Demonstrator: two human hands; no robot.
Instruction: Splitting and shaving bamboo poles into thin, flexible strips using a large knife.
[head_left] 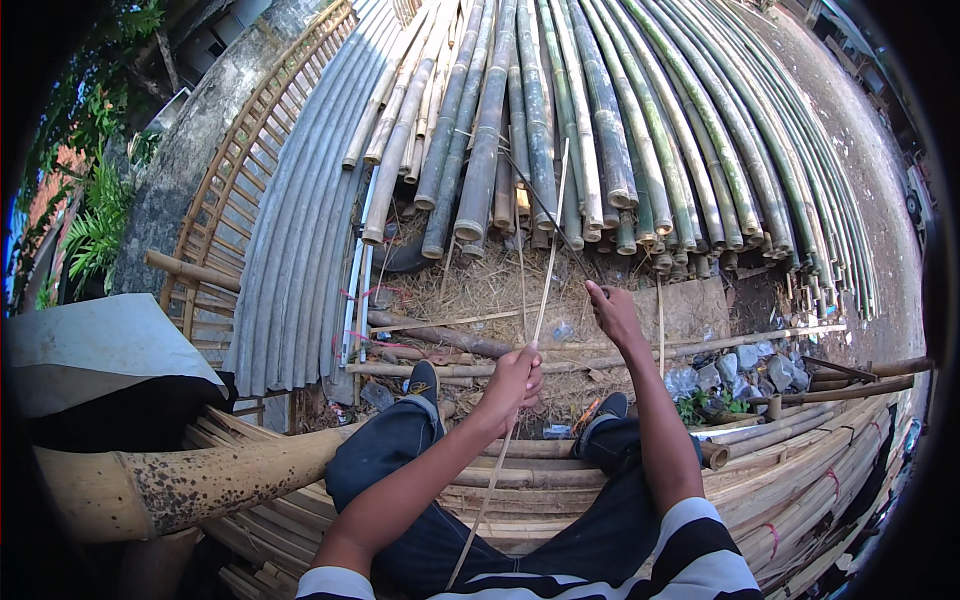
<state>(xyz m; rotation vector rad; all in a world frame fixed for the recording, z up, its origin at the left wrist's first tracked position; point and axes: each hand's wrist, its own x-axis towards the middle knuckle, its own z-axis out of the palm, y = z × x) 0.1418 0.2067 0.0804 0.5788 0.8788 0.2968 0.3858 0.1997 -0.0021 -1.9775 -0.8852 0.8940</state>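
My left hand (pixel 510 385) is closed around a long pale bamboo strip (pixel 557 232), low between my knees. The strip runs from near my lap, through the fist and forward toward the bamboo pole ends; it looks split or doubled beyond the hand. My right hand (pixel 615 312), further forward and to the right, grips a long, thin, dark knife (pixel 548 212). Its blade slants forward and left, crossing near the strip; whether they touch I cannot tell. The right fingers are wrapped around the handle, which is mostly hidden.
Many bamboo poles (pixel 607 110) lie ahead, cut ends toward me. A corrugated sheet (pixel 290 230) and a bamboo lattice (pixel 215 180) stand left. Split bamboo (pixel 790 475) is stacked around my legs. A thick pole (pixel 230 478) lies left; broken stones (pixel 745 365) lie right.
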